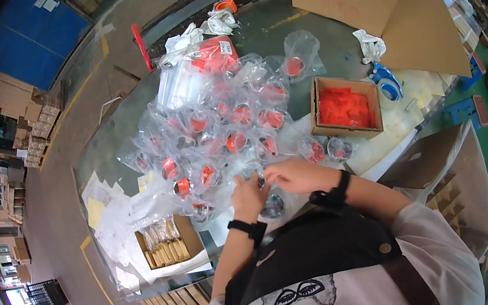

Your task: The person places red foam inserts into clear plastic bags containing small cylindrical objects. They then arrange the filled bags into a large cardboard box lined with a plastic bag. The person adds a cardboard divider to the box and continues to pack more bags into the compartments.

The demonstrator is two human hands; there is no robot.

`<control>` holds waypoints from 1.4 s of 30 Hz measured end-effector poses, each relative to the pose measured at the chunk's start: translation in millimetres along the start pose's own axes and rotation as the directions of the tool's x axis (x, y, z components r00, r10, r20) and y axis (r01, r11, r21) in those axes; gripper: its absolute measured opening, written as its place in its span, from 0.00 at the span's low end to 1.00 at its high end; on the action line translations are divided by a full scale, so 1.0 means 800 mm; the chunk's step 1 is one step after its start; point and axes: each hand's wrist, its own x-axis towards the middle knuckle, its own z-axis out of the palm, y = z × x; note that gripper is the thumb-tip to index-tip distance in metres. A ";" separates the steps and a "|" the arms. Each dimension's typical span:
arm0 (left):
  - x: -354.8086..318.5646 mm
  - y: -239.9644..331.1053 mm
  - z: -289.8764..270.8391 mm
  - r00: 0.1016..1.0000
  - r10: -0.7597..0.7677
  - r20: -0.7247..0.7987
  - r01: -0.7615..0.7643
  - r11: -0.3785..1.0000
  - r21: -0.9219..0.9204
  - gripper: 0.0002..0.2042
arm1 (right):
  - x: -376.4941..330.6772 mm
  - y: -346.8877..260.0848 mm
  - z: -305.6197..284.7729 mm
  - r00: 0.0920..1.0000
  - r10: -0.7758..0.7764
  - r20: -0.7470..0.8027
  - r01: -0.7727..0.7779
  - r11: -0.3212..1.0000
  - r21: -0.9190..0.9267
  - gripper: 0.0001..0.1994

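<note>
The landmark is the cardboard box of red pieces [347, 131] on the green desk [328, 38]. Left of this box and nearer the person, the left hand [249, 195] and right hand [298, 175] meet, fingers bent and fingertips close together. Between them is some clear plastic wrapping [251, 169], at the near edge of a broad heap of bagged round items [235, 142] that spreads to the box's left. Fingers hide most of the contact, so whether either grip is closed on the wrapping cannot be told.

A dark round item [273, 206] lies left of the box and nearer the person, just beside the hands. Two more bagged rounds, one reddish [314, 151] and one dark [339, 149], sit just on the box's near side. A blue tape dispenser [387, 82] stands just to its right; a white crumpled cloth [370, 45] lies farther off on that side. Well to the box's left and nearer the person is a smaller carton [190, 232] holding pale brown pieces.
</note>
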 end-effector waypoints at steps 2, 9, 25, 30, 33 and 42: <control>0.011 0.017 -0.019 0.998 -0.066 -0.001 0.066 0.991 0.116 0.18 | -0.040 -0.001 -0.019 0.977 0.146 -0.155 -0.165 0.980 -0.115 0.06; 0.003 0.006 -0.003 0.963 0.027 -0.269 -0.038 0.999 -0.036 0.23 | -0.084 0.049 -0.025 0.823 0.127 -0.554 -0.410 0.807 -0.425 0.09; -0.091 0.015 -0.085 0.994 0.080 -0.080 -0.095 0.972 -0.213 0.24 | -0.100 -0.023 -0.036 0.893 0.136 -0.428 -0.317 0.866 -0.387 0.20; -0.109 -0.034 -0.026 0.907 0.103 0.408 -0.101 0.995 -0.025 0.29 | -0.072 -0.016 0.046 0.974 0.201 -0.103 -0.224 0.818 -0.530 0.18; -0.089 -0.001 -0.013 0.960 0.102 0.261 -0.127 0.989 0.078 0.27 | -0.054 0.028 0.096 0.923 0.218 -0.318 -0.369 0.736 -0.567 0.17; -0.086 0.000 0.024 0.925 0.358 0.124 -0.365 0.930 0.036 0.15 | -0.195 -0.015 0.042 0.677 0.438 -0.591 -0.495 0.866 0.073 0.18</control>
